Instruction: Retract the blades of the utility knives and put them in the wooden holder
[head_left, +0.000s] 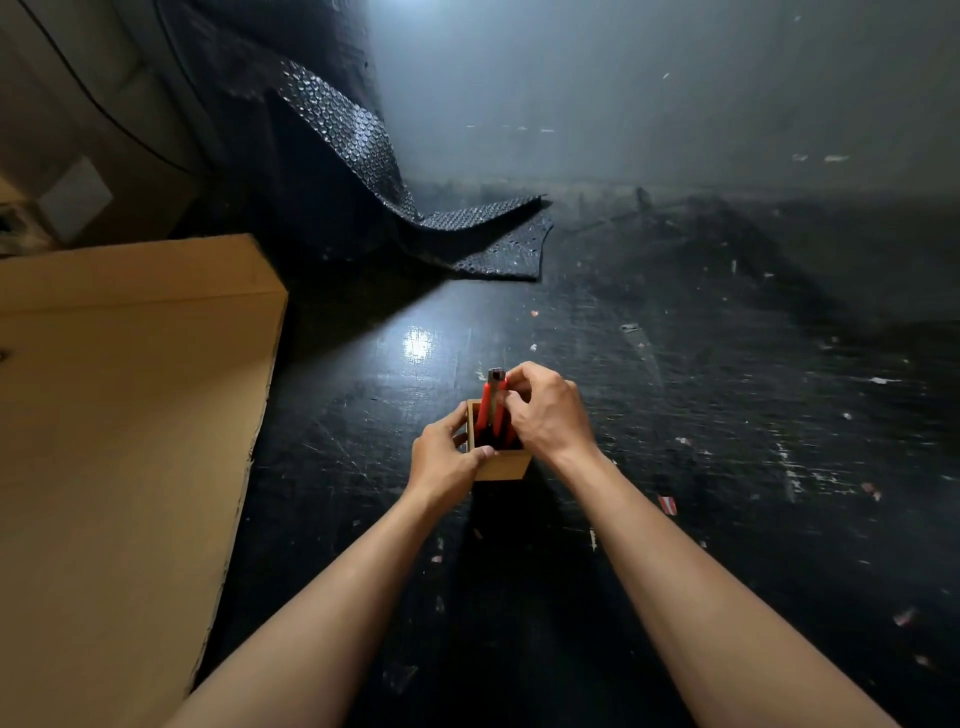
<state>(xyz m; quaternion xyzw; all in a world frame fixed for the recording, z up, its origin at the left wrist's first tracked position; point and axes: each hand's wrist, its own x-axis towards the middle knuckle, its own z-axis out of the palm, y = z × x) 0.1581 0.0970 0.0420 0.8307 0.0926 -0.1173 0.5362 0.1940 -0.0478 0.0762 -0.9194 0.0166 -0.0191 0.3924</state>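
Scratched black tabletop (675, 364) lies bare of loose knives. Left hand (441, 457) clasps the wooden holder (506, 465); right hand (545, 410) pinches a red knife (491, 402) standing inside. Task looks nearly done.

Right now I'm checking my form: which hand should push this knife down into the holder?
Right. The right hand already pinches the red knife standing in the wooden holder, while the left hand steadies the holder's side.

Scuffed black table (675, 389) bears wooden holder (506, 465), cardboard box (130, 415), seemingly bubble wrap (498, 244).
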